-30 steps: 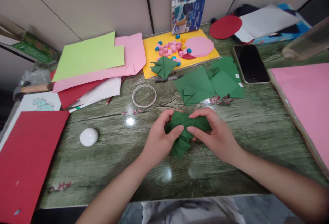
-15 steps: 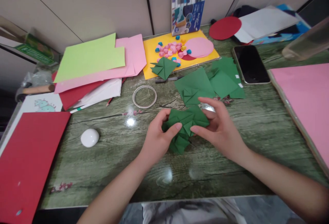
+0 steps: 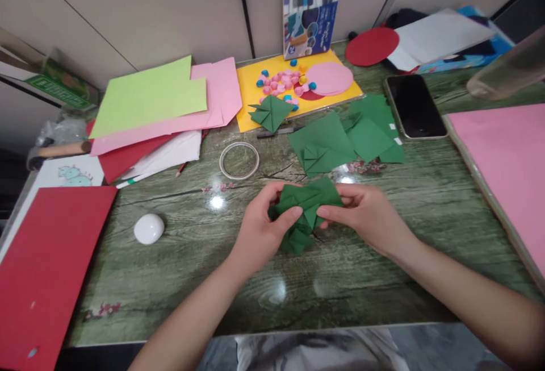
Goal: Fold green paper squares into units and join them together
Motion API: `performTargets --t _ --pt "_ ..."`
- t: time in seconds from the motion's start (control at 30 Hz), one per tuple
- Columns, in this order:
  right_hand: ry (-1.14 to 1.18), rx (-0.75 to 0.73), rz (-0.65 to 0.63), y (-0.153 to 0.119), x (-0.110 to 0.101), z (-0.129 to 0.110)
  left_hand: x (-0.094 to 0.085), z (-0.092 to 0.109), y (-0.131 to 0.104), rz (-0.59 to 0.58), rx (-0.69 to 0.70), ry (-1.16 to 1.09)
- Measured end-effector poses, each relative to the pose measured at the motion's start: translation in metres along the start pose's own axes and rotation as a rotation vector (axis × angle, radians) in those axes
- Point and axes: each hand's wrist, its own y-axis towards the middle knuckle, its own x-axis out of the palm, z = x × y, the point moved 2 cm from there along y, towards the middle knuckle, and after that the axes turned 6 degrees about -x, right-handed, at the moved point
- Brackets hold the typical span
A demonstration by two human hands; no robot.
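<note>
Folded green paper [image 3: 309, 197] is held between my two hands, just above the table near its middle. My left hand [image 3: 266, 223] grips its left side, thumb on top and fingers partly hidden behind. On its right side my right hand [image 3: 361, 209] pinches the paper between thumb and fingers. A lower folded part of the green paper hangs beneath, toward me. Just beyond lie more green paper sheets [image 3: 327, 132], some with small folds. Another folded green paper piece [image 3: 271, 113] rests at the edge of the yellow sheet [image 3: 247, 116].
A roll of tape [image 3: 239, 161] and a white rounded object [image 3: 149, 229] lie left of my hands. A phone [image 3: 415, 107] and pink paper [image 3: 506, 161] are at right. Red board [image 3: 46, 257] lies at left; a marker box [image 3: 309, 30] stands at the back.
My right hand's fingers, raised and spread before, have closed down onto the right side of the green paper. My left hand has stayed nearly in place.
</note>
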Motion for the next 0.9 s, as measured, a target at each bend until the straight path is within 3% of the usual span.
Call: performTargets --t 0.23,0.43,0.63,0.9 --pt "-0.051 0.026 -0.003 0.0011 0.0003 -0.0032 0.0000 0.0023 -0.0010 -0.023 -0.008 0.044" --pt "0.053 -0.013 -0.052 -0.0001 0.0029 -0.0020 0.0011 -0.0007 0.0026 0.030 0.012 0.109" --pt "-0.235 0.069 -0.038 -0.0011 0.0058 -0.0008 0.0063 -0.0042 0.0018 -0.010 -0.007 0.149" --pt "-0.360 0.056 -0.008 0.0001 0.0055 -0.0035 0.0017 -0.0036 0.0033 -0.042 -0.072 0.059"
